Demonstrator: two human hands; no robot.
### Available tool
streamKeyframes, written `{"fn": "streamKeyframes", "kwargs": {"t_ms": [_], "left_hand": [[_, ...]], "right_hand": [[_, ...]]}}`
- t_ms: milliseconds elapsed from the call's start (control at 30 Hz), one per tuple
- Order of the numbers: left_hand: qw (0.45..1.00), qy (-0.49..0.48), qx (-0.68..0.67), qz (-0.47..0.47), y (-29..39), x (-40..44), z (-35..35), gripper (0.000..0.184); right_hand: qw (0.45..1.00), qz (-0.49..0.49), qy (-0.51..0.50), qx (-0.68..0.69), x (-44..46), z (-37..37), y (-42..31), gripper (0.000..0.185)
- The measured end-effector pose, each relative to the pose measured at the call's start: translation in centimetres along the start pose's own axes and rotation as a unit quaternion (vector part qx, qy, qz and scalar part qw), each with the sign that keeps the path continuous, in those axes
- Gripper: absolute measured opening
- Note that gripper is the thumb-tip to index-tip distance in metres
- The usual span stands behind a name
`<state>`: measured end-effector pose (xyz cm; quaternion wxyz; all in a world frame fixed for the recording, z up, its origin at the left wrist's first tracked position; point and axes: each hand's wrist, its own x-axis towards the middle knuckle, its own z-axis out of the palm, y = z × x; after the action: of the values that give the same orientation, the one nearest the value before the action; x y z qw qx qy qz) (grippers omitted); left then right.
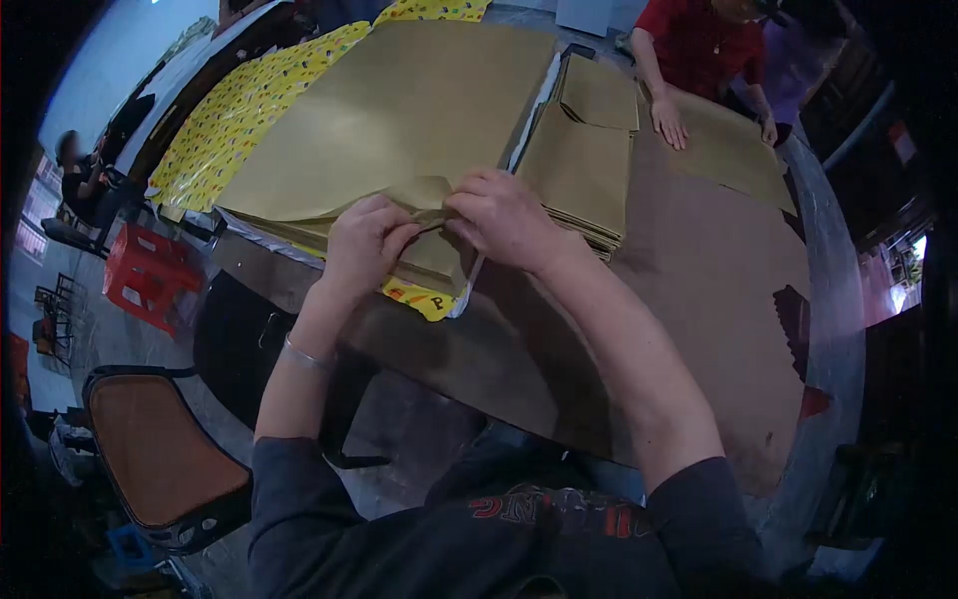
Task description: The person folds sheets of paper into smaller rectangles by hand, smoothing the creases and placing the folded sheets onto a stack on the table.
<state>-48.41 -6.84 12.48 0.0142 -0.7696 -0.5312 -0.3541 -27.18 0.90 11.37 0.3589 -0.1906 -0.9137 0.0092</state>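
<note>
A large stack of brown kraft paper sheets (399, 110) lies on the table before me. At its near corner, my left hand (367, 240) pinches the edge of the kraft paper, thumb against fingers. My right hand (499, 215) grips the same lifted edge just to the right, fingers closed. Between the hands the paper is bent up and creased. Beneath that corner, yellow printed wrapping (424, 301) shows. Close to my right hand is a pile of folded kraft paper pieces (579, 170).
Brown board (709, 299) covers the table on the right. Across it, a person in a red top (689, 50) rests their hands on a kraft sheet (733, 150). A red plastic stool (150, 275) and a brown-padded chair (160, 449) stand on the left.
</note>
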Motion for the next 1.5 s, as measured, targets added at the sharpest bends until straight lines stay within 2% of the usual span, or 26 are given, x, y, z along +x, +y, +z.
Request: {"fn": "streamKeyframes", "kwargs": {"t_ms": [67,133,167,233,267,367,400,433,500,533,633,667,767,833,867,1033,1067,1100,1167,1200,1267,1333,1367,1500], "left_hand": [[1.0,0.016,-0.005,0.012,-0.2,0.0,0.1,0.013],[1.0,-0.026,-0.003,0.015,-0.5,-0.2,-0.3,0.025],[1.0,-0.026,-0.003,0.015,-0.2,-0.4,-0.2,0.025],[0.986,0.082,0.124,0.074,1.1,-0.7,-0.3,0.065],[0.988,0.055,0.124,0.07,0.4,-1.0,-0.1,0.096],[0.988,0.008,0.144,0.05,-0.5,-1.3,0.3,0.096],[0.989,-0.01,0.139,0.054,-0.6,-1.5,0.4,0.086],[0.989,-0.01,0.138,0.055,-0.8,-1.6,0.6,0.086],[0.995,-0.066,0.057,0.049,-1.2,-1.7,1.1,0.068],[0.995,-0.065,0.058,0.052,-1.3,-1.7,1.4,0.068],[0.994,-0.071,0.038,0.072,-0.5,-1.2,1.6,0.036],[0.994,-0.073,0.042,0.073,-0.5,-1.1,1.8,0.033],[0.989,-0.036,0.061,0.128,-0.6,-0.7,2.1,0.025],[0.991,-0.024,0.059,0.116,-0.1,-0.6,1.6,0.022],[0.992,-0.03,0.06,0.109,0.3,-0.5,1.1,0.019],[0.984,-0.016,0.084,0.153,1.5,-0.8,-0.5,0.018],[0.989,-0.022,0.073,0.127,1.4,-0.7,-0.4,0.017],[0.993,-0.027,0.063,0.099,1.2,-0.5,-0.4,0.017],[0.994,-0.018,0.06,0.095,0.8,0.3,-0.5,0.018],[0.996,0.013,0.041,0.079,0.9,0.8,-0.7,0.02],[0.996,0.048,0.022,0.067,1.1,1.7,-0.9,0.021],[0.996,0.077,0.044,0.022,1.1,2.4,-1.0,0.035],[0.994,0.071,0.052,0.065,-0.8,2.9,-1.0,0.042],[0.988,0.072,0.091,0.1,-0.9,4.3,-2.3,0.04]], "right_hand": [[1.0,-0.001,-0.006,-0.002,0.0,-0.1,0.0,0.018],[1.0,0.008,-0.001,0.013,0.0,-0.1,-0.1,0.019],[1.0,0.008,-0.001,0.013,-0.2,-0.2,-0.2,0.019],[1.0,-0.002,-0.019,0.012,-0.4,-0.6,-0.4,0.021],[0.999,-0.011,-0.02,0.034,-0.8,-0.1,-0.1,0.022],[0.998,-0.043,-0.002,0.035,-1.1,-0.3,-0.8,0.026],[0.999,-0.019,-0.024,0.032,-1.3,-0.2,-0.9,0.03],[0.999,-0.019,-0.024,0.031,-1.6,-0.1,-1.1,0.03],[0.999,0.035,-0.016,0.011,-2.0,0.2,-1.2,0.035],[0.999,0.034,-0.006,0.022,-2.0,0.4,-1.1,0.041],[0.999,0.027,0.014,-0.01,-1.6,0.4,-1.5,0.045],[0.998,0.06,-0.013,0.026,-1.5,0.2,-2.0,0.047],[1.0,0.023,-0.018,0.003,-1.6,1.7,-1.1,0.042],[0.999,0.002,-0.039,-0.033,-1.5,1.5,-1.1,0.036],[1.0,0.004,-0.005,-0.004,-1.6,1.4,-1.2,0.03],[0.999,0.017,0.023,-0.014,-1.1,1.3,0.1,0.021],[0.999,0.016,0.019,-0.028,-0.9,1.4,0.4,0.02],[0.998,0.026,-0.034,-0.05,-0.2,1.2,0.7,0.016],[0.996,0.044,-0.049,-0.063,0.8,0.9,1.2,0.014],[0.993,0.06,-0.07,-0.071,1.4,0.9,1.5,0.013],[0.996,0.038,-0.029,-0.075,2.6,0.5,2.3,0.014],[0.996,0.002,-0.015,-0.092,3.7,-1.1,1.9,0.014],[0.996,0.029,-0.02,-0.084,3.9,-1.8,1.5,0.013],[0.994,-0.002,-0.019,-0.103,4.6,-2.1,2.0,0.013]]}}
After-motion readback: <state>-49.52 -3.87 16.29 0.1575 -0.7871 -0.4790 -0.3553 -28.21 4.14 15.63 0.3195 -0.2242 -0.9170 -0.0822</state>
